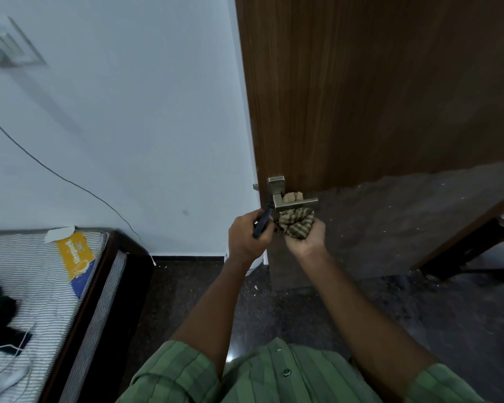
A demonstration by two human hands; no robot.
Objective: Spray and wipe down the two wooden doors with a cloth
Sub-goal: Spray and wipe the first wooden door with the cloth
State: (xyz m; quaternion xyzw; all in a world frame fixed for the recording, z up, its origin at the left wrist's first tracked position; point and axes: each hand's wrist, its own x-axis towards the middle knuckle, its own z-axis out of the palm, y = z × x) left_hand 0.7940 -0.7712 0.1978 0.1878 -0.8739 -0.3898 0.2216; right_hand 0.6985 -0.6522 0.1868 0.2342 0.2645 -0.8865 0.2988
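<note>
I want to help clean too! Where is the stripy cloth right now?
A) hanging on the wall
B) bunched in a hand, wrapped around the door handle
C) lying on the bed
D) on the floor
B: the right hand holds the striped cloth bunched up around the metal door handle on the wooden door.

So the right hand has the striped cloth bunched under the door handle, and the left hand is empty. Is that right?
Not quite. The head view shows the left hand gripping a dark sprayer, not empty. The rest holds: the right hand has the striped cloth bunched under the door handle.
</note>
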